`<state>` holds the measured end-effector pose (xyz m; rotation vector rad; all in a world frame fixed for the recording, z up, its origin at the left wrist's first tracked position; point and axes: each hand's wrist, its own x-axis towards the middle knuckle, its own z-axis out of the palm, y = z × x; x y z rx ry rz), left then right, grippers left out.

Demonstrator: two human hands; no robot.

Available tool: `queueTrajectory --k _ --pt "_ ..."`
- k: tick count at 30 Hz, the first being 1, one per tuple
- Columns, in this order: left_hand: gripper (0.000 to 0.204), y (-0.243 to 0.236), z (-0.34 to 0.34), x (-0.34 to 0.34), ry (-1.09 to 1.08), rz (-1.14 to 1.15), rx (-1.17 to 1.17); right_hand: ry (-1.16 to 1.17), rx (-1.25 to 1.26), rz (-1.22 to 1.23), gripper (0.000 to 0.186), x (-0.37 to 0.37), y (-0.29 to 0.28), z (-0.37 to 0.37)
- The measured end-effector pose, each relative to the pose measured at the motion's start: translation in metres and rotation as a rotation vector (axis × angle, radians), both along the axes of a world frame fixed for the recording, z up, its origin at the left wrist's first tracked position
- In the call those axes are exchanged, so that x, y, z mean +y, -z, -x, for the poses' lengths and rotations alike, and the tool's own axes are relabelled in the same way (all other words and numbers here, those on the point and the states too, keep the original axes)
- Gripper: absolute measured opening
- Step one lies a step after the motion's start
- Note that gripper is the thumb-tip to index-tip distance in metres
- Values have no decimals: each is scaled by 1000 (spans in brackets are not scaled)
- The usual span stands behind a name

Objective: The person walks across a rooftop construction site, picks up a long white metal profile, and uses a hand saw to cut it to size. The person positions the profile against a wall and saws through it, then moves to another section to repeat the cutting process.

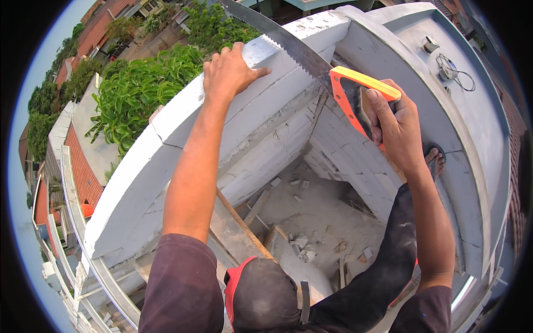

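My left hand [229,72] lies on the top edge of a white block wall [183,102], its thumb apart and its fingers stretched over the far side. My right hand [395,119] is closed round the orange, yellow and black handle of a handsaw [288,47]. The long toothed blade slants up and left across the wall top, to the right of my left hand. Whether its teeth touch the block, I cannot tell.
Below the wall lies a deep space with a rubble-strewn floor [333,222] and wooden planks [239,222]. A foot [436,160] rests on the curved ledge at right. A coiled cable [458,72] lies beyond it. Leafy trees [144,94] stand outside the wall. A dark, red-brimmed cap [264,297] shows below.
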<state>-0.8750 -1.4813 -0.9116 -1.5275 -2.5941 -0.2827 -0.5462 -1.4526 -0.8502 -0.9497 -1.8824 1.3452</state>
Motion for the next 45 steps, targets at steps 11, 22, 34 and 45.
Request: queueTrajectory --k 11,22,34,45 --pt "97 -2 -3 0 -19 17 -12 -26 60 52 33 9 6 5" --pt "95 6 5 -4 -9 -12 9 -12 -5 13 31 2 4 -6" --pt "97 2 7 -3 -11 -15 16 8 -35 38 35 8 -7 9" --pt "100 -1 1 3 -5 48 -24 14 -93 9 35 29 -13 35"
